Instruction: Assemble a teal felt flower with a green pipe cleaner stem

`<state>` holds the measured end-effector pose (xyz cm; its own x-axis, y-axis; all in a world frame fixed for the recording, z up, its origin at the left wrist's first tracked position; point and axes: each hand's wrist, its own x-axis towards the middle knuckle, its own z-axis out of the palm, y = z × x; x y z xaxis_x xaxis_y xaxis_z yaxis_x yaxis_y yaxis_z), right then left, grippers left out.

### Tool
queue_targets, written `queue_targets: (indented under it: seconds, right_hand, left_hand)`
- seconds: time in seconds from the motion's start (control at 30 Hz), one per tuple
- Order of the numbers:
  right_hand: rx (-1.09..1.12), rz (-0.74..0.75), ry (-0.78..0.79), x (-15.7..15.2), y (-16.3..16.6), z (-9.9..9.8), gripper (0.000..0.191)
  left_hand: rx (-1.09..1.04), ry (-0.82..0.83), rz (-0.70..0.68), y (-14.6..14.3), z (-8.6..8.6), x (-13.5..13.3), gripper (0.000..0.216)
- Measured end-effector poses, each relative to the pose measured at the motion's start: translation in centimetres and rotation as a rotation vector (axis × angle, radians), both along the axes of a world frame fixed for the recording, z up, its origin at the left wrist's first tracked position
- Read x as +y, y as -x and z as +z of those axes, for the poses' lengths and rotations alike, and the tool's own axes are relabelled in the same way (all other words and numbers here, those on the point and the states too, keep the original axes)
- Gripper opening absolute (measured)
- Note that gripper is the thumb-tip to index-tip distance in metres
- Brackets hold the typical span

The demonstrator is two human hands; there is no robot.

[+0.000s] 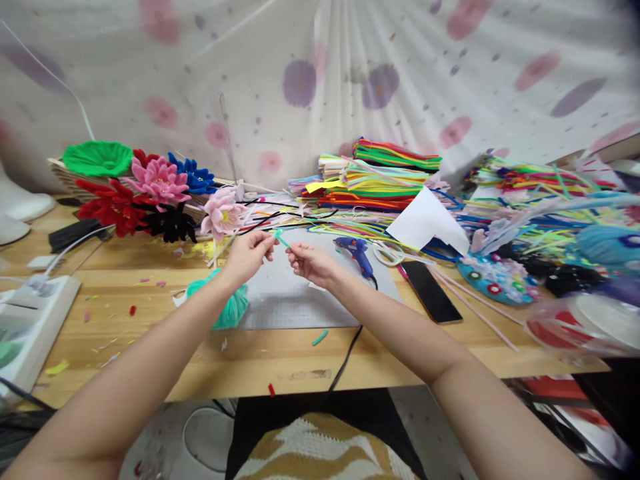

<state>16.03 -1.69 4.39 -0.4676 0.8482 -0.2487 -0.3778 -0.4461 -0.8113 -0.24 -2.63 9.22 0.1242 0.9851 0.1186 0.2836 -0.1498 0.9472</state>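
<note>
My left hand and my right hand are raised over a grey mat on the wooden table. Between their pinched fingertips they hold a short teal pipe cleaner piece. A teal fluffy ball of pipe cleaner lies on the mat's left edge, partly hidden by my left forearm. A small teal offcut rests near the mat's front edge.
Pipe-cleaner flowers lie at the back left, stacks of coloured pipe cleaners behind. A blue glue gun, scissors and a black phone lie right of the mat. A white power strip sits far left.
</note>
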Motion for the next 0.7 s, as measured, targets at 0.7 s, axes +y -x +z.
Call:
queue_targets:
  seconds: [0.7]
  right_hand:
    - [-1.067, -0.158, -1.259, -2.8, -0.2, 1.7, 0.022]
  left_hand:
    - [0.023, 0.004, -0.098, 0.8, -1.7, 0.5, 0.021]
